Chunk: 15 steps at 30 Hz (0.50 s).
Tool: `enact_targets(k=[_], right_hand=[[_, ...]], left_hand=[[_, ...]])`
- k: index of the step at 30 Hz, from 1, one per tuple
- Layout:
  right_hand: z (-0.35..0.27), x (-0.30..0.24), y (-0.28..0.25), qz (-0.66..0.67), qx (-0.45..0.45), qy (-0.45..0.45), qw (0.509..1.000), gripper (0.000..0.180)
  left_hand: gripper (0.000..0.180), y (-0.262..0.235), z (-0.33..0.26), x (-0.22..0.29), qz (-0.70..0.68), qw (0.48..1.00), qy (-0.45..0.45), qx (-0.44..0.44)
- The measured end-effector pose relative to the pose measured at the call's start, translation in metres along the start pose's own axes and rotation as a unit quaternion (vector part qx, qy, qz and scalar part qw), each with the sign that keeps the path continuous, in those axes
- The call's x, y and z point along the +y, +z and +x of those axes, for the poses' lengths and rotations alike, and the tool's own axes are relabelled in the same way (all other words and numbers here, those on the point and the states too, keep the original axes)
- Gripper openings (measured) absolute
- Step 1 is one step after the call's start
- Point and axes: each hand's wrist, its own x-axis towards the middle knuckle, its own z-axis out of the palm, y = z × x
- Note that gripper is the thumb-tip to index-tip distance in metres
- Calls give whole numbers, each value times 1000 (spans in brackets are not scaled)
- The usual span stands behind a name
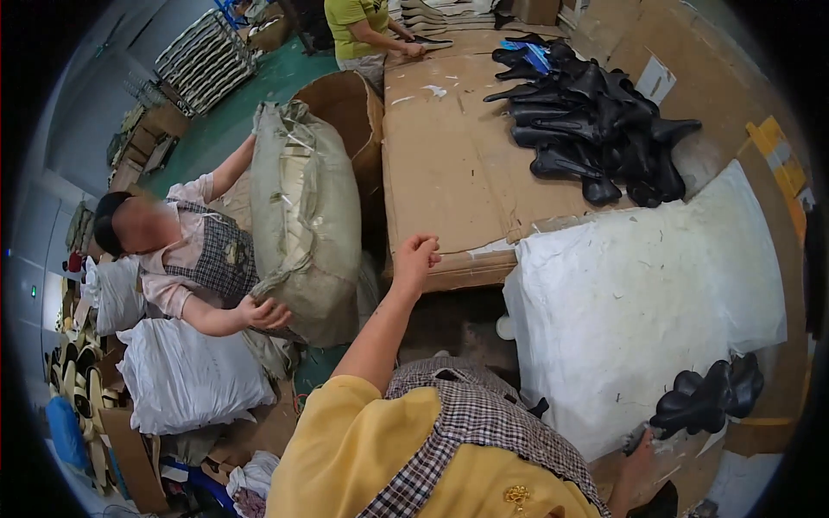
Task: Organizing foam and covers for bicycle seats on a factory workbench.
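My left hand point(418, 261) is raised by the near left corner of the cardboard-covered table point(449, 173), fingers loosely curled in and nothing visible in them. Low on the right, my right hand point(637, 451) rests beside a small cluster of black moulded pieces point(708, 399), shaped like shoe soles. Its fingertips look dark and blurred against the work surface, so their grip is unclear. Between my body and the far pile lies a white sheet covering point(639, 319), marked with small dark scraps. A larger heap of the same glossy black pieces point(596, 129) is on the cardboard.
At left, a co-worker point(211, 242) holds a large greenish woven sack point(306, 216) upright. A second person point(363, 39) in a yellow-green top works at the table's far end. A cardboard drum point(345, 95) stands behind the sack. White sacks point(194, 375) lie on the left.
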Motion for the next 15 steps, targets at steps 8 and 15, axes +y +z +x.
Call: enact_targets(k=[8,15], right_hand=[[15,-45,32,-19,-53,51,997,64],[97,-329,18,263,-56,-307,913,43]], left_hand=[[31,-120,-31,64,462,764,417,171],[62,-258,-46,4,391,908,131,79]])
